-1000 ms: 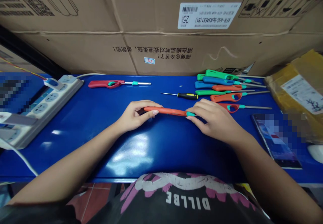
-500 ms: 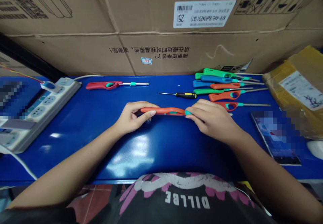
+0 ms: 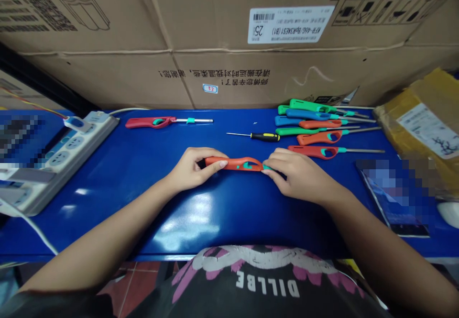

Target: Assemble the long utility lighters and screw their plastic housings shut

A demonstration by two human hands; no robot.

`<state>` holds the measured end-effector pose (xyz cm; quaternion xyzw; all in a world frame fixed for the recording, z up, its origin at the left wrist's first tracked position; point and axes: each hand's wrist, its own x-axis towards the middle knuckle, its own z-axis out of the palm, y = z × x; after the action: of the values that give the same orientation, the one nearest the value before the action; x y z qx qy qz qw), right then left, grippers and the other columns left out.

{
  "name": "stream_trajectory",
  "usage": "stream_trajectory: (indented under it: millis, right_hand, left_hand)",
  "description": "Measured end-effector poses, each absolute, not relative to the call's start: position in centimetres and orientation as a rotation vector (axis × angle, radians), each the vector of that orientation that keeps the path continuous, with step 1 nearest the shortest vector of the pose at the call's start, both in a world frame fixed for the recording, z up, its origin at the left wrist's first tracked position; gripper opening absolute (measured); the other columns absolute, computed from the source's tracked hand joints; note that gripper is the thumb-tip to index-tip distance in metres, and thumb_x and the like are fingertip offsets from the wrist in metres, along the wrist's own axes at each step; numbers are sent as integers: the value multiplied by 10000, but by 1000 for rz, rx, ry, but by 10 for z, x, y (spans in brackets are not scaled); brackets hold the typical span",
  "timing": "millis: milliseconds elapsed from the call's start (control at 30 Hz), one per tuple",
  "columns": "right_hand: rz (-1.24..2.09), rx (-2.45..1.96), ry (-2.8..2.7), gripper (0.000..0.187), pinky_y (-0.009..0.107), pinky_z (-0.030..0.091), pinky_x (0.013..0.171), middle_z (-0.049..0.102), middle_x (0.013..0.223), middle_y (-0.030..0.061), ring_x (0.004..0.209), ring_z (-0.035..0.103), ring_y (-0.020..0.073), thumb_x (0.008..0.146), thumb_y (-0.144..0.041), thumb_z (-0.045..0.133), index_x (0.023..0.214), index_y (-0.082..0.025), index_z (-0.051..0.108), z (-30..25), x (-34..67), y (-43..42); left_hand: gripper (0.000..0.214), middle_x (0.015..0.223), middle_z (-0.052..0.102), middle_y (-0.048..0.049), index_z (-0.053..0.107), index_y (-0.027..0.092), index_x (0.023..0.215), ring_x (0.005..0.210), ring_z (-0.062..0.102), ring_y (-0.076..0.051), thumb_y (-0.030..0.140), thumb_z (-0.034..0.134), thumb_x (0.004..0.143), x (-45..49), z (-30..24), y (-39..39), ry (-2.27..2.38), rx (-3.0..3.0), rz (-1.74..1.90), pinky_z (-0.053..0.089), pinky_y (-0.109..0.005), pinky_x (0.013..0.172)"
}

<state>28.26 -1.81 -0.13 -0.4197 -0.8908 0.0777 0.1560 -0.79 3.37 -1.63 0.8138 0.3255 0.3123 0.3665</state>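
Both my hands hold an orange long-nozzle lighter (image 3: 236,163) with a teal trigger just above the blue table (image 3: 143,165). My left hand (image 3: 191,169) pinches its handle end, thumb on top. My right hand (image 3: 297,174) is closed around the nozzle end, which it hides. The lighter lies level, its trigger loop facing me.
A red lighter (image 3: 152,122) lies at the back left. A black-and-yellow screwdriver (image 3: 263,137) and a pile of several lighters (image 3: 319,124) lie at the back right. A power strip (image 3: 53,158) is left, a phone (image 3: 392,198) and yellow parcel (image 3: 426,126) right. Cardboard boxes (image 3: 215,36) stand behind.
The lighter has been rolled in my hands, so its trigger loop now faces me. Both hands stayed at about the same spot.
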Motion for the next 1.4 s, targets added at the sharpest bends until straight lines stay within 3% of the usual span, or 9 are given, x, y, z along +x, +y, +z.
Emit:
stream_trajectory:
  millis: [67,200,333,733,900,1000,1067,1267,1400]
  right_hand:
    - [311,-1257,-2554,223,349,480,745,675,847,62,851,593,217,1004,-297,561,890,-160,695,0,280,-19]
    - [363,-1181,-2464,228,337,496,828,712,1011,55,959,617,204,1012,-355,574,1086,-182,702,-2,272,-19]
    - [257,-1084,-2448,218,337,499,805,728,974,59,910,617,197,1019,-304,557,1001,-158,718,-6,269,-18]
    - [-43,-1000,-2479,189,330,463,697,760,890,45,799,617,184,989,-257,602,961,-164,764,-9,275,-19]
    - [109,-1217,-2406,207,407,463,895,754,1083,40,995,632,224,972,-394,636,964,-224,752,-6,275,-14]
    - [40,-1412,-2210,268,500,441,1014,704,1265,93,1176,587,289,989,-376,593,1162,-213,717,-12,279,-7]
    - [-63,-1533,-2147,354,549,462,988,658,1343,133,1226,553,343,979,-335,583,1294,-189,655,-20,284,-1]
    - [-98,-1541,-2114,310,509,535,915,683,1132,124,1001,584,308,939,-304,634,1218,-188,700,-36,297,16]
    - [-124,-1551,-2119,281,512,536,873,661,1102,137,996,576,324,949,-312,609,1184,-190,703,-35,292,20]
  left_hand:
    - [201,975,796,-76,781,147,1027,838,733,-161,301,680,946,-6,-15,33,800,2157,762,553,-239,751]
    - [217,1077,791,-75,765,178,1131,929,738,-175,271,653,970,0,-19,27,680,2204,733,567,-279,843]
    - [272,1134,777,-85,735,191,1219,1012,726,-195,264,672,964,6,-27,23,620,2294,800,557,-336,939]
    - [296,1151,759,-94,723,171,1247,1036,708,-188,259,646,975,3,-24,21,699,2267,750,561,-322,945]
    - [266,1126,774,-76,737,198,1206,996,691,-201,263,668,957,4,-25,23,698,2324,724,545,-372,933]
    - [282,1143,760,-88,725,182,1199,1019,674,-214,255,693,929,4,-27,22,715,2336,742,548,-386,939]
    - [317,1163,744,-94,710,183,1222,1038,659,-224,219,692,908,4,-28,21,725,2359,728,544,-405,951]
    - [408,1185,704,-97,679,183,1271,1061,630,-232,164,671,864,4,-22,18,737,2399,594,517,-427,983]
    - [416,1180,695,-97,664,174,1289,1072,629,-231,186,662,873,-2,-14,20,722,2428,529,520,-402,980]
